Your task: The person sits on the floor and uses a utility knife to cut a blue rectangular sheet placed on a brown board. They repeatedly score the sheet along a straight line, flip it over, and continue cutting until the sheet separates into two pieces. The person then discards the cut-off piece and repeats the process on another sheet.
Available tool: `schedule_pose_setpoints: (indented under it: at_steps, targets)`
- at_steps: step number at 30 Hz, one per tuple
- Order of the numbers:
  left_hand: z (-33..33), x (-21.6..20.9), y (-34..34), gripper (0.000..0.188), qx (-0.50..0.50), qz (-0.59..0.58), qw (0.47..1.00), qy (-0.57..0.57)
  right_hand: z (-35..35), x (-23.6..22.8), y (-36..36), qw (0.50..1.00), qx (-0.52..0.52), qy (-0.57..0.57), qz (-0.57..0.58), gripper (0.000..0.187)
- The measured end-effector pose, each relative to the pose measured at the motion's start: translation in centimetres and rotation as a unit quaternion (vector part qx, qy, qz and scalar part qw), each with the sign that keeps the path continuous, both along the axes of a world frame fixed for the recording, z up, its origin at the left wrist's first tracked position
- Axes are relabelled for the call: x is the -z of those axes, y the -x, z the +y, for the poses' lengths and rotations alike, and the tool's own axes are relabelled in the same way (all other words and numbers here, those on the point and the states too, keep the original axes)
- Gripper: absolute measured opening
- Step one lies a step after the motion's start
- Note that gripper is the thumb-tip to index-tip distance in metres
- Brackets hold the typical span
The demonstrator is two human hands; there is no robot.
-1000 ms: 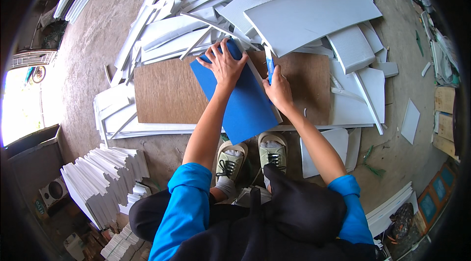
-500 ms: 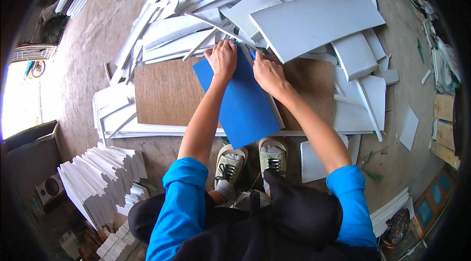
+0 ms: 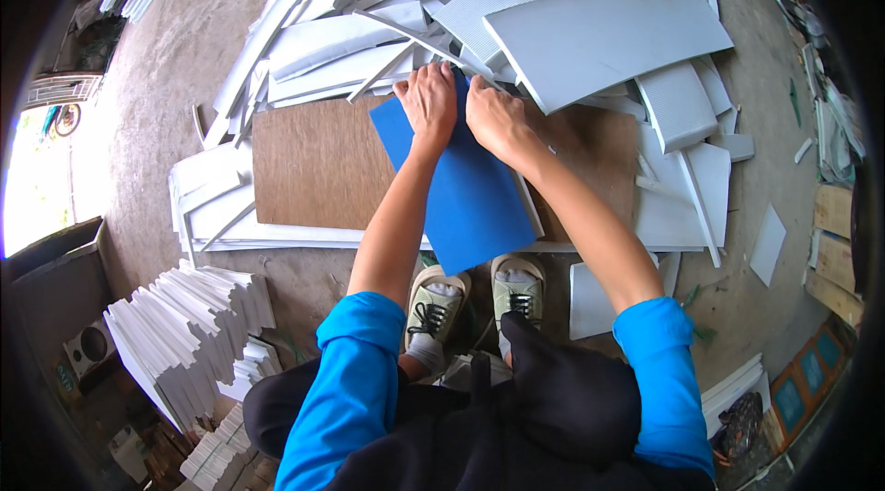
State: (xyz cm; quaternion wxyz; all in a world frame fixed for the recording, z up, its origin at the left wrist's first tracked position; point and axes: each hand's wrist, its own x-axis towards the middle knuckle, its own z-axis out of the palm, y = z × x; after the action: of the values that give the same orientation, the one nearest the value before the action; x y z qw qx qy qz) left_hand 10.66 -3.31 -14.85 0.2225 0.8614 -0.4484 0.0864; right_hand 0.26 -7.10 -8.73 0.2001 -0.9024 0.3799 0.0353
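Note:
A blue rectangular sheet [image 3: 470,205] lies slanted across a brown wooden board [image 3: 313,168], its near end reaching past the board toward my shoes. My left hand [image 3: 430,106] rests on the far end of this sheet with the fingers bent together over its edge. Close beside it, my right hand [image 3: 496,118] is closed at the sheet's far right edge. What sits inside those right fingers is hidden now. A white edge [image 3: 529,201] shows along the sheet's right side, apparently from a piece underneath.
Beyond the board is a heap of white panel offcuts [image 3: 350,39], with a large pale panel [image 3: 608,39] on its right. At the lower left stands a stack of white pieces [image 3: 184,334]. My shoes [image 3: 435,311] are just below the sheet. A loose white piece [image 3: 768,245] lies at right.
Both hands have shifted slightly farther away, and the right has turned and come nearer the left. A small blue item seen at the right fingers earlier is out of sight.

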Motion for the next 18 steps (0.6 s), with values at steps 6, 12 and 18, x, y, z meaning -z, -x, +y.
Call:
schedule_pose_setpoints:
  at_steps: [6, 12, 18]
  targets:
    - [0.1, 0.3, -0.1, 0.031, -0.004, -0.007, 1.000, 0.030, 3.7, -0.1, 6.2, 0.993, 0.022, -0.114, 0.017, 0.020]
    - [0.5, 0.1, -0.4, 0.031, -0.012, -0.009, 1.000, 0.016, 11.0, -1.5, 16.2, 0.985, 0.033, -0.159, 0.060, 0.017]
    - [-0.7, -0.2, -1.7, 0.034, -0.012, 0.012, 0.999, -0.045, 10.9, -1.2, 16.8, 0.994, 0.023, -0.104, 0.037, 0.016]
